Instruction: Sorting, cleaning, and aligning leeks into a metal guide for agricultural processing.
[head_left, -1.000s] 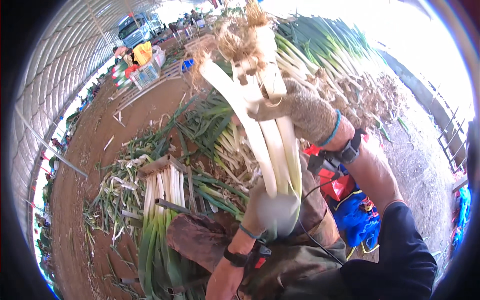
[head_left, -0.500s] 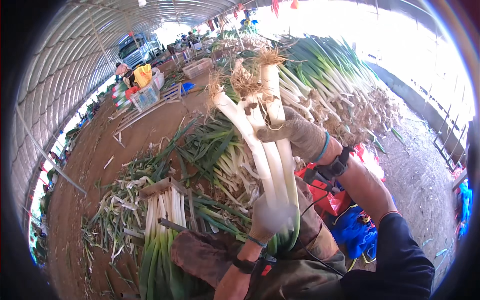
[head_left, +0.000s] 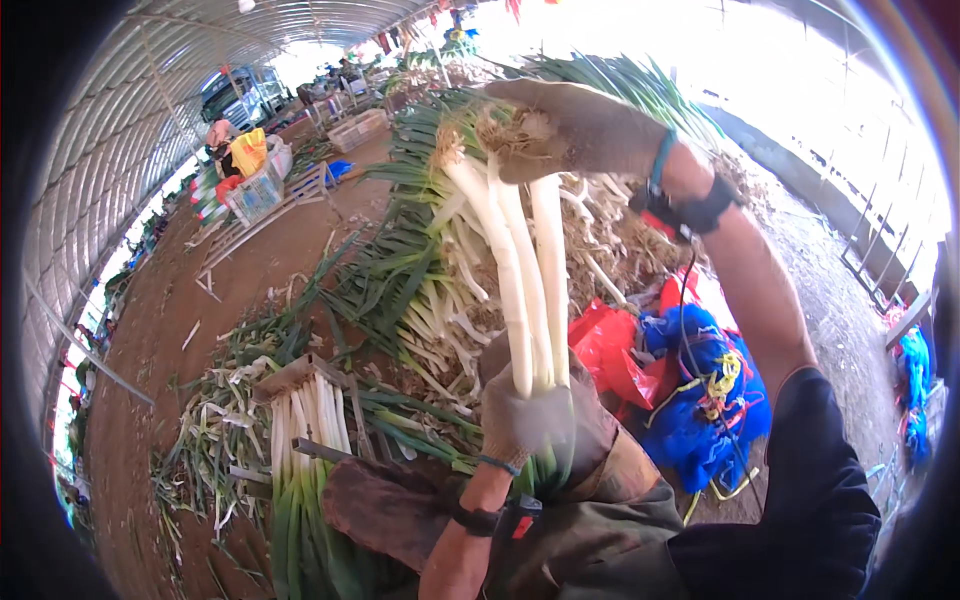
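Three long white leeks stand nearly upright in front of me, root ends up and green leaves down by my lap. My left hand, in a dirty work glove, is wrapped round their lower part. Up at the roots is my right hand, also gloved, with its fingers stretched out over the root tufts and its palm against them. It partly hides the tops of two leeks. Left of my knee, a bundle of leeks lies in a metal frame, leaves toward me.
Beyond my hands spreads a large heap of leeks. Trimmed leaves litter the ground at left. A red plastic bag and blue netting lie at right. A crate stands on a rack farther off, near another person.
My right hand has let go of the leek stalks and moved up to the root ends, its fingers straightened. My left hand keeps its hold, and the leeks stand straighter.
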